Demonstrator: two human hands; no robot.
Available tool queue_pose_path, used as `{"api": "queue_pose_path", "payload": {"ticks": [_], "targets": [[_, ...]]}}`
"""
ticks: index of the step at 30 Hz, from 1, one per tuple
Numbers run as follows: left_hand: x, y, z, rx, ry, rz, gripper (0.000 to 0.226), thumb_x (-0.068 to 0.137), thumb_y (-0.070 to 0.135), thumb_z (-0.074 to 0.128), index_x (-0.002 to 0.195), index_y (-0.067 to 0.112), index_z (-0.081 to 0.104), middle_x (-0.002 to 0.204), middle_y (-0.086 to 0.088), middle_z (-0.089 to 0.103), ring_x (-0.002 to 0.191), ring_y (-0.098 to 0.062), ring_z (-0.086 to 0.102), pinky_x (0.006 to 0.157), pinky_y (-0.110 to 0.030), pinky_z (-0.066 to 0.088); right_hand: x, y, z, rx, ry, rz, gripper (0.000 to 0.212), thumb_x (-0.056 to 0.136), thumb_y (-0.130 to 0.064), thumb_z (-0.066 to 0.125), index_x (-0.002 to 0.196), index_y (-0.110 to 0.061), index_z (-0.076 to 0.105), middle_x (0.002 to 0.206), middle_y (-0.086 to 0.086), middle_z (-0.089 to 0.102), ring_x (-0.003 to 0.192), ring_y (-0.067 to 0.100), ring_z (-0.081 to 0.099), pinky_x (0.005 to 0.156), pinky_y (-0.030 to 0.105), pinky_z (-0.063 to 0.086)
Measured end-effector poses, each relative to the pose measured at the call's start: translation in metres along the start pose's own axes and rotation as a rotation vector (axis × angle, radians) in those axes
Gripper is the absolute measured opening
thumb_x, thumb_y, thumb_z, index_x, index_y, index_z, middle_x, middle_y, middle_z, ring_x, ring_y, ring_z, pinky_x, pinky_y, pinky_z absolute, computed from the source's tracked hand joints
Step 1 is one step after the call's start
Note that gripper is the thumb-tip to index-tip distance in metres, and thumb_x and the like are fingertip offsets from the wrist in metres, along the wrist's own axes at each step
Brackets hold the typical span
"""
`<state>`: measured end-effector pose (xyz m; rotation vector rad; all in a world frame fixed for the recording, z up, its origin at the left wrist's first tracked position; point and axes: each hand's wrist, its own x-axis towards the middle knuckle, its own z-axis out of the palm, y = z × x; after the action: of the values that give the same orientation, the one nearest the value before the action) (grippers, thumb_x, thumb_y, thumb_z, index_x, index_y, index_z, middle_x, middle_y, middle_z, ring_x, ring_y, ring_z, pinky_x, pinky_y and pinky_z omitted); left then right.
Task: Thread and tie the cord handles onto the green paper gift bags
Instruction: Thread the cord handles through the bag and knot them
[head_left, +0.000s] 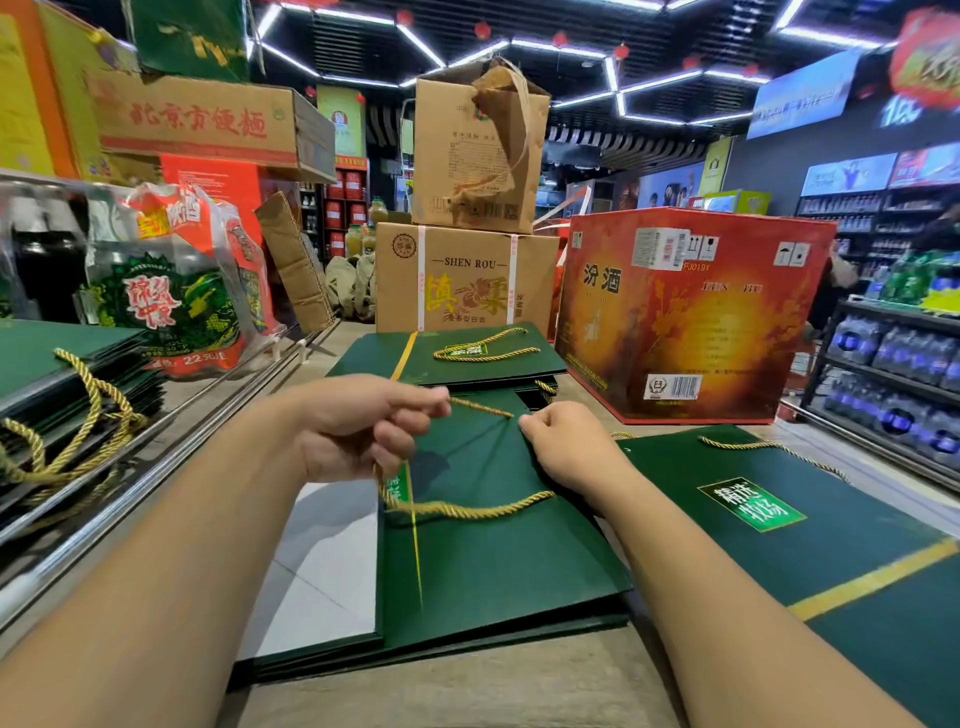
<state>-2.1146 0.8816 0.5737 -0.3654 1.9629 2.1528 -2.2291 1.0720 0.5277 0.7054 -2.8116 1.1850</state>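
Facing a red carton (691, 312) well beyond the right fingertips, and stacked brown cartons (467, 280) farther off past both sets of fingers. Sitting among corded green bags: a finished bag (779, 519) just outside the right fingers, a pile (62, 364) well outside the left fingers, a stack (467, 358) just beyond the fingertips. Working over a flat green paper bag (493, 561) lying directly under both hands, on top of more flat bags. Pinching that bag's far edge with the right hand (566, 447), fingers curled and pressed together. Pinching a gold cord (483, 408) between thumb and curled fingers of the left hand (358, 426), holding it taut across to the right fingertips and trailing its slack in a loop over the bag below the left fingers.
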Motion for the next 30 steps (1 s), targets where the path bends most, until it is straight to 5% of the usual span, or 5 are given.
{"api": "queue_pose_path", "payload": {"ticks": [9, 15, 18, 25, 30], "targets": [[0.014, -0.026, -0.006, 0.533, 0.462, 0.052, 0.025, 0.108, 0.018, 0.044, 0.097, 0.003, 0.061, 0.051, -0.001, 0.029, 0.046, -0.015, 0.023, 0.045, -0.022, 0.020, 0.000, 0.002, -0.003, 0.012, 0.053, 0.062, 0.046, 0.107, -0.024, 0.048, 0.063, -0.014, 0.040, 0.063, 0.003, 0.043, 0.063, 0.024, 0.042, 0.054, 0.033, 0.028], [0.016, -0.028, -0.005, 0.592, 0.582, 0.212, 0.023, 0.104, 0.022, 0.054, 0.096, 0.005, 0.066, 0.069, -0.011, 0.060, 0.057, -0.023, 0.057, 0.054, -0.029, 0.052, -0.006, -0.001, 0.002, -0.074, 0.050, 0.057, 0.022, 0.109, -0.031, 0.039, 0.113, -0.012, 0.050, 0.108, 0.008, 0.056, 0.100, 0.030, 0.051, 0.079, 0.036, 0.037], [0.013, -0.025, -0.012, 0.898, 0.666, 0.210, 0.028, 0.101, 0.034, 0.057, 0.093, 0.010, 0.069, 0.081, -0.002, 0.064, 0.075, -0.019, 0.057, 0.067, -0.027, 0.044, -0.009, -0.004, 0.000, -0.050, 0.033, 0.066, 0.022, 0.110, -0.029, 0.035, 0.115, -0.012, 0.047, 0.113, 0.013, 0.056, 0.099, 0.030, 0.051, 0.077, 0.036, 0.036], [-0.011, -0.049, -0.065, 1.059, 0.862, -0.084, 0.075, 0.091, 0.063, 0.050, 0.148, 0.014, 0.043, 0.146, -0.010, 0.053, 0.132, -0.034, 0.049, 0.109, -0.045, 0.041, -0.013, 0.001, -0.009, 0.179, 0.032, 0.123, 0.020, 0.105, -0.021, 0.045, 0.087, -0.014, 0.052, 0.082, 0.010, 0.048, 0.073, 0.021, 0.043, 0.060, 0.033, 0.030], [-0.035, -0.052, -0.070, 0.857, 0.868, -0.073, 0.081, 0.094, 0.063, 0.054, 0.147, 0.003, 0.042, 0.145, -0.014, 0.053, 0.124, -0.031, 0.055, 0.097, -0.037, 0.044, -0.032, 0.000, -0.025, 0.379, 0.162, 0.015, 0.014, 0.104, -0.011, 0.054, 0.103, 0.002, 0.062, 0.082, 0.006, 0.070, 0.070, 0.012, 0.059, 0.056, 0.020, 0.046]]}}
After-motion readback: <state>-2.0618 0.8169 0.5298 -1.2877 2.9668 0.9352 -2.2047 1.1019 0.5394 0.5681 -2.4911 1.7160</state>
